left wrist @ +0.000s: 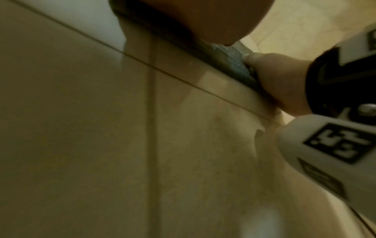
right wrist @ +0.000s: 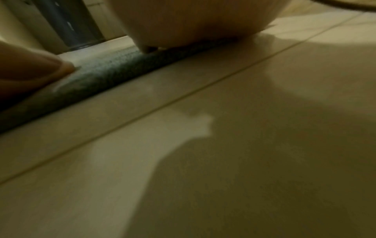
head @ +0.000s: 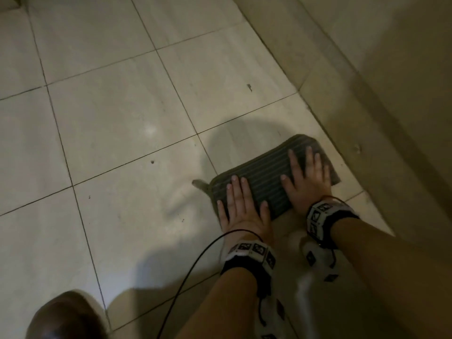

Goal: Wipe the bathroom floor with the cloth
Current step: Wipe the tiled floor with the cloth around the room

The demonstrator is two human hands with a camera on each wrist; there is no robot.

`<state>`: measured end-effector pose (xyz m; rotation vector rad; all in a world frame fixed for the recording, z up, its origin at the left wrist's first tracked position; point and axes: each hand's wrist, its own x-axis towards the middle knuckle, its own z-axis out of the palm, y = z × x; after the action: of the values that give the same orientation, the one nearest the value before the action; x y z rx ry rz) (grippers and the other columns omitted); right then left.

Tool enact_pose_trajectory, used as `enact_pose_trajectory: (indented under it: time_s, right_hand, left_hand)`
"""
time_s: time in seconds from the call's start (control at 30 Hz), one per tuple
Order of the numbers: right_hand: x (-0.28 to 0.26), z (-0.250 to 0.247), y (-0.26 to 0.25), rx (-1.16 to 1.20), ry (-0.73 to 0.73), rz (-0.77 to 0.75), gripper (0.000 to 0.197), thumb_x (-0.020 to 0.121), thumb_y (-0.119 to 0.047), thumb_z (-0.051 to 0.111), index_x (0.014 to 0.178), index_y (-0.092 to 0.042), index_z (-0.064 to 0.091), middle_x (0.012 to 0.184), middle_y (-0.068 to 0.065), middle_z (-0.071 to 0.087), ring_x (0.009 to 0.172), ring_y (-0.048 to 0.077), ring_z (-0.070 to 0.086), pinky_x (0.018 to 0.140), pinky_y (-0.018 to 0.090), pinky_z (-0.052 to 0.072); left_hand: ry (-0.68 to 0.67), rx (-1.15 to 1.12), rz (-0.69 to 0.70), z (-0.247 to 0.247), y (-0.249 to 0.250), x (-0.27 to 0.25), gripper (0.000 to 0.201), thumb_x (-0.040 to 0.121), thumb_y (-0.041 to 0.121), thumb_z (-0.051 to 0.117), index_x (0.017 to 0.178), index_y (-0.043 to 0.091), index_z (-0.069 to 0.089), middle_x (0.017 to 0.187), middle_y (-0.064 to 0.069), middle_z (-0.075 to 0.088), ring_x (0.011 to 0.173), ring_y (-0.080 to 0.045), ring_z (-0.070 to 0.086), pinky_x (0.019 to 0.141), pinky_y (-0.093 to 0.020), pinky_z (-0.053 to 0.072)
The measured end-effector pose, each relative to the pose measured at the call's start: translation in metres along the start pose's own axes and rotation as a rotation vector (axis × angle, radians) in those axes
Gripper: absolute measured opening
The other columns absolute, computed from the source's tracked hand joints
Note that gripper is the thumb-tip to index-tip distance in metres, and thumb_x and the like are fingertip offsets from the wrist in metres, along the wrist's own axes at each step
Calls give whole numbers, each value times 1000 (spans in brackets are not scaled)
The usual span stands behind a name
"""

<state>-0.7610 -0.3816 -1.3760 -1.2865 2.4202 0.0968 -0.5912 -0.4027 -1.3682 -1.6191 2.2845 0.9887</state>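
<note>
A dark grey striped cloth (head: 266,177) lies folded on the pale tiled floor (head: 117,123), close to the raised edge on the right. My left hand (head: 241,199) lies flat on the cloth's near left end, fingers straight. My right hand (head: 305,172) presses flat on its far right end, fingers spread. In the left wrist view my palm (left wrist: 183,19) sits on the cloth's edge (left wrist: 230,59), with the right hand's thumb (left wrist: 278,75) beside it. The right wrist view shows the cloth's folded edge (right wrist: 105,72) under my palm (right wrist: 193,21).
A raised tiled ledge (head: 342,69) runs along the right side. A knee (head: 66,316) shows at the bottom left and a black cable (head: 195,260) trails from my left wrist. Small dark specks (head: 249,87) mark the tiles. A grey pipe (right wrist: 67,24) stands beyond the cloth.
</note>
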Motion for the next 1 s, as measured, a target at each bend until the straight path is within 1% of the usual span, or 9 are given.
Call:
enact_pose_trajectory:
  time_s: [0.13, 0.2, 0.27, 0.33, 0.47, 0.57, 0.7, 0.8, 1.0]
  right_hand:
    - [-45, 25, -53, 84, 25, -55, 72, 88, -64, 4, 154, -38, -12, 163, 6, -17, 150, 29, -8, 118, 48, -10]
    - [-63, 35, -70, 104, 18, -59, 71, 92, -61, 12, 156, -35, -2, 164, 7, -10, 150, 30, -1, 118, 48, -8]
    - [-73, 42, -72, 127, 38, -76, 69, 94, -59, 20, 157, -33, 10, 164, 8, 2, 150, 31, 9, 118, 48, -2]
    - [-75, 43, -64, 104, 57, -118, 67, 94, -61, 21, 156, -38, 9, 164, 5, -1, 150, 29, 9, 118, 46, -3]
    - [-72, 40, -30, 45, 25, -120, 67, 89, -67, 8, 150, -47, -14, 163, -2, -19, 150, 23, -8, 118, 42, -11]
    - [-67, 31, 14, 32, 24, -33, 71, 86, -69, 5, 151, -47, -12, 163, -1, -17, 150, 24, -9, 118, 45, -8]
    - [-55, 15, 65, -1, -7, 12, 75, 84, -72, 3, 152, -44, -8, 163, -1, -17, 150, 24, -8, 119, 46, -4]
    - [-48, 11, 74, 30, 27, 31, 73, 87, -68, 13, 154, -43, -2, 164, -1, -15, 150, 23, -8, 119, 47, -4]
    - [-47, 12, 72, 27, 32, 45, 66, 94, -66, 17, 153, -45, -6, 163, 0, -16, 150, 23, -9, 119, 46, -6]
  left_hand:
    - [33, 108, -112, -3, -53, -33, 79, 73, 57, -20, 143, 27, -40, 146, 9, -50, 134, -8, -43, 101, -34, -37]
    - [154, 155, -86, 1, -75, -46, 80, 81, 58, -6, 152, 26, -23, 162, 1, -23, 144, -8, -23, 110, -37, -23]
    - [252, 143, -83, 8, -85, -55, 76, 89, 51, 22, 156, 16, 14, 162, -9, 22, 144, -18, 16, 114, -43, 3]
    - [280, 148, -107, 11, -81, -58, 74, 88, 47, 31, 151, 9, 29, 156, -13, 34, 139, -25, 29, 111, -49, 16]
    - [229, 154, -107, 21, -51, -63, 77, 88, 48, 27, 153, 6, 25, 160, -15, 25, 144, -29, 25, 114, -52, 16]
    - [186, 167, -14, 39, -16, -60, 78, 89, 50, 24, 156, 9, 17, 163, -12, 15, 148, -28, 17, 117, -51, 8]
    - [188, 119, 7, 59, 32, -47, 80, 88, 50, 22, 157, 11, 12, 164, -10, 7, 149, -26, 9, 118, -48, 1]
    - [211, 94, 27, 62, 43, -40, 80, 87, 49, 26, 157, 11, 13, 164, -10, 10, 149, -25, 12, 118, -48, 1]
    - [231, 91, 41, 62, 38, -40, 78, 89, 48, 23, 157, 14, 12, 165, -7, 8, 151, -22, 12, 119, -46, 1]
